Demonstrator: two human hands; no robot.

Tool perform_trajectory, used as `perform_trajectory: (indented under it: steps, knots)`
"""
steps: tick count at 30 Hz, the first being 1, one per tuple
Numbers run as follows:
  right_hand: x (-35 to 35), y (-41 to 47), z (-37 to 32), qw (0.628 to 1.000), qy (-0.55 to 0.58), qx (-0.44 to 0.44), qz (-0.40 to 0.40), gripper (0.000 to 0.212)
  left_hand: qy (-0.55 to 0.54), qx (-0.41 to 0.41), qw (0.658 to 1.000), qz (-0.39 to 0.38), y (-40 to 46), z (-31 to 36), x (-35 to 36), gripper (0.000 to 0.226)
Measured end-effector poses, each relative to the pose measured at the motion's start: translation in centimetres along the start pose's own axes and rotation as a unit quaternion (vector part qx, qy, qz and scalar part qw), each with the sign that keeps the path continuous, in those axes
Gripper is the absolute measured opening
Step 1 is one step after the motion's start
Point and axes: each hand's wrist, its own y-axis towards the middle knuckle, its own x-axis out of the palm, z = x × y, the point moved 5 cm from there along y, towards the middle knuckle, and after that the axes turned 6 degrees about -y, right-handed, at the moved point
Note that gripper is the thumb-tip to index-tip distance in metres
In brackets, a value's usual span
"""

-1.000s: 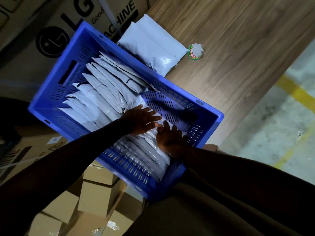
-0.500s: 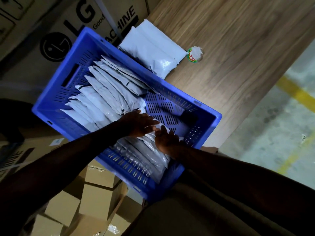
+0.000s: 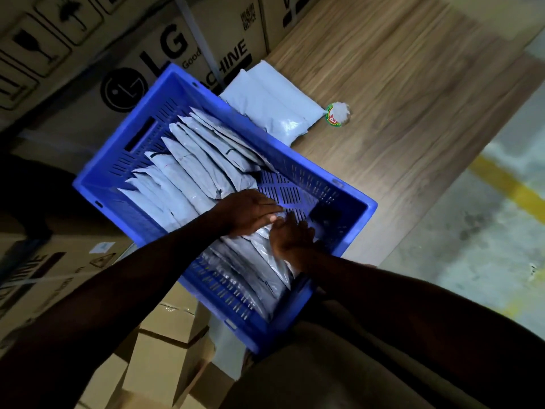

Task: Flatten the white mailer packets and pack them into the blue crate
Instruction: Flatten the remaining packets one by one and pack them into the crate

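White mailer packets (image 3: 188, 172), overlapped in rows inside blue crate (image 3: 348, 231) on wooden table (image 3: 413, 113); left hand (image 3: 247, 212) and right hand (image 3: 290, 236), fingers straight, pressing packets flat; two packets (image 3: 274, 104) beside crate.

Both hands palm-down, fingers straight: left hand (image 3: 246, 212) just beside right hand (image 3: 290, 234), forearms converging.

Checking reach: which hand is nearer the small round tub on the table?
Right. The right hand sits nearer the tub; the left hand lies farther left.
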Motion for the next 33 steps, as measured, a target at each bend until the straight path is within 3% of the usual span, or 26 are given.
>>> perform_trajectory:
  steps: [3,8,14,20,22,27,33]
  knots:
    - [-0.5,0.1,-0.5,0.998,0.037,-0.007,0.059,0.056,-0.025,-0.059,0.998,0.023,-0.3,0.1,-0.4,0.05]
    - [-2.9,-0.9,-1.2,0.987,0.04,-0.118,0.103,0.057,-0.069,-0.096,0.981,0.156,-1.6,1.7,-2.1,0.049]
    - [-7.2,-6.8,-1.0,0.915,0.101,-0.321,0.224,0.066,-0.092,-0.125,0.937,0.314,-4.7,5.0,-4.7,0.043]
    - [-12.5,-9.4,1.6,0.817,0.046,-0.459,0.346,0.059,-0.103,-0.161,0.888,0.418,-4.7,9.5,-6.7,0.04]
    - [-14.5,-8.3,2.8,0.795,0.017,-0.479,0.372,0.058,-0.112,-0.164,0.877,0.437,-3.4,10.8,-7.5,0.04]
    - [-20.1,-3.4,5.6,0.795,-0.019,-0.483,0.367,0.063,-0.09,-0.188,0.867,0.453,1.7,12.5,-9.7,0.042]
    - [-25.8,2.5,5.9,0.78,-0.057,-0.516,0.35,0.061,-0.06,-0.289,0.873,0.388,7.5,11.2,-13.2,0.046]
